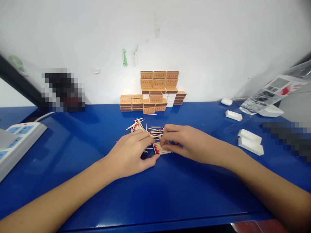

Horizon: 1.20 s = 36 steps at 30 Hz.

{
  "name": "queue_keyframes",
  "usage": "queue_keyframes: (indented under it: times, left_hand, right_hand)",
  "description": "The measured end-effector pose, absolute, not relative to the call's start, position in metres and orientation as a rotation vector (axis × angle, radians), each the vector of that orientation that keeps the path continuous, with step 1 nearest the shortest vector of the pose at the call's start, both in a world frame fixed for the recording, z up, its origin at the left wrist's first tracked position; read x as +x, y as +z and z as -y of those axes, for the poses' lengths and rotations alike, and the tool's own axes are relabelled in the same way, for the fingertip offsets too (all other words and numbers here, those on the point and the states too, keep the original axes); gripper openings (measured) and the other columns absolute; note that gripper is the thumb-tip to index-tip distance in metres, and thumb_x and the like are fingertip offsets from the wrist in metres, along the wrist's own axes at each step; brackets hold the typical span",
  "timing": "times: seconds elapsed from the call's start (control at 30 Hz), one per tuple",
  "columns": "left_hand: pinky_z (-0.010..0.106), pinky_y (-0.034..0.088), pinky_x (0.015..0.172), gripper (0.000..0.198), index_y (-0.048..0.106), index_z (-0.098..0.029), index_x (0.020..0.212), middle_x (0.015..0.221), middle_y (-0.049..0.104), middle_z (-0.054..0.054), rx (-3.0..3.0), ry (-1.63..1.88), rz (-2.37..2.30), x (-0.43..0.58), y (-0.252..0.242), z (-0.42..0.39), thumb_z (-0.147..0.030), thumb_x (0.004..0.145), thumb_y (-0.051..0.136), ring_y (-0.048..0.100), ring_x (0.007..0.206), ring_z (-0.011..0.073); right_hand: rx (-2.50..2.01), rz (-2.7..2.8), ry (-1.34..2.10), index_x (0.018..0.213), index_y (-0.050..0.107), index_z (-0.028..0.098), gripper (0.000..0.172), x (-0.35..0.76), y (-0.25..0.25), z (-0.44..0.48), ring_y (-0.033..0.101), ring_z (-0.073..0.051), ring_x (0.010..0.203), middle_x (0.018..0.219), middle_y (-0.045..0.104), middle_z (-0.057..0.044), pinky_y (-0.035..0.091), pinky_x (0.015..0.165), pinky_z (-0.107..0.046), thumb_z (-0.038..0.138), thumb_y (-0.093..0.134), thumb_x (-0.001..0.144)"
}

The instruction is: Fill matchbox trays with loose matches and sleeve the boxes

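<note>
A small white matchbox tray [163, 153] lies on the blue table, filled with red-headed matches [157, 148] in a row. My left hand [132, 153] holds the tray's left end between thumb and fingers. Over its right part my right hand [177, 139] is closed, fingertips pinched down at the matches; exactly which ones they grip is hidden. Behind and beside my left hand is a loose heap of matches [138, 125], partly covered by that hand. More loose matches [155, 132] lie between the hands, just past the tray.
Stacked matchboxes [159, 83] stand against the wall at the back of the table [155, 194]. White blocks [250, 146] and a clear plastic bottle [263, 94] are on the right. At the left edge sits a power strip [26, 134].
</note>
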<state>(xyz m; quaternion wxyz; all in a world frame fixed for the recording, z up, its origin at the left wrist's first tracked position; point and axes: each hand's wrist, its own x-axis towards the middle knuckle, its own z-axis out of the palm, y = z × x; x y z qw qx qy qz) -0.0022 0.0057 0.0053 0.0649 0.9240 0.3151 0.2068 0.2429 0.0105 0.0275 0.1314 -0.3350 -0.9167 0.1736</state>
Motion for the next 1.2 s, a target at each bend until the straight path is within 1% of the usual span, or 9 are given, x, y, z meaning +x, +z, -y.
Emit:
queue_keyframes:
  times: [0.23,0.53,0.73,0.87,1.03,1.2]
  left_hand:
    - [0.036,0.052,0.074,0.015,0.065,-0.018,0.093,0.093,0.067,0.004,2.786,0.595,-0.984,-0.0032,0.0045,-0.0057,-0.033,0.094,0.068,0.064,0.089,0.023]
    - [0.035,0.051,0.071,0.016,0.063,-0.019,0.088,0.093,0.068,0.004,2.795,0.596,-0.974,-0.0026,0.0047,-0.0064,-0.033,0.093,0.068,0.064,0.086,0.022]
    - [0.036,0.052,0.073,0.015,0.064,-0.018,0.09,0.093,0.067,0.005,2.785,0.59,-0.976,-0.0025,0.0058,-0.0063,-0.033,0.094,0.067,0.064,0.088,0.0229]
    - [0.036,0.052,0.074,0.014,0.065,-0.018,0.093,0.093,0.067,0.004,2.791,0.602,-0.966,-0.0022,0.0053,-0.006,-0.032,0.094,0.067,0.064,0.088,0.0225]
    - [0.037,0.054,0.075,0.014,0.066,-0.018,0.094,0.094,0.068,0.005,2.798,0.591,-0.98,-0.0029,0.0056,-0.0053,-0.032,0.094,0.067,0.065,0.089,0.0233]
    - [0.037,0.053,0.074,0.014,0.065,-0.018,0.092,0.093,0.068,0.005,2.796,0.588,-0.979,-0.0022,0.0062,-0.0054,-0.032,0.093,0.067,0.065,0.088,0.0232]
  right_hand:
    - [-0.991,2.681,0.5,0.098,0.073,0.018,0.011,0.2437,0.031,-0.0099,0.059,-0.016,0.078,0.095,0.061,-0.003,0.044,0.071,-0.029,0.019,0.063,0.101]
    - [-1.008,2.64,0.422,0.099,0.072,0.017,0.011,0.2418,0.0264,-0.0109,0.058,-0.014,0.074,0.095,0.06,-0.003,0.043,0.068,-0.028,0.014,0.061,0.1]
    - [-0.966,2.65,0.456,0.1,0.073,0.018,0.012,0.2416,0.0302,-0.008,0.058,-0.015,0.076,0.095,0.059,-0.003,0.043,0.07,-0.029,0.018,0.061,0.101]
    - [-0.966,2.668,0.471,0.098,0.072,0.018,0.015,0.2412,0.0292,-0.0072,0.056,-0.014,0.074,0.093,0.059,-0.003,0.042,0.069,-0.029,0.02,0.059,0.103]
    - [-1.006,2.667,0.449,0.096,0.071,0.017,0.01,0.241,0.0293,-0.0083,0.058,-0.015,0.076,0.094,0.061,-0.003,0.043,0.07,-0.03,0.016,0.062,0.098]
    - [-1.029,2.666,0.464,0.099,0.07,0.018,0.009,0.2412,0.0299,-0.0085,0.059,-0.015,0.076,0.096,0.062,-0.004,0.043,0.069,-0.03,0.019,0.061,0.1]
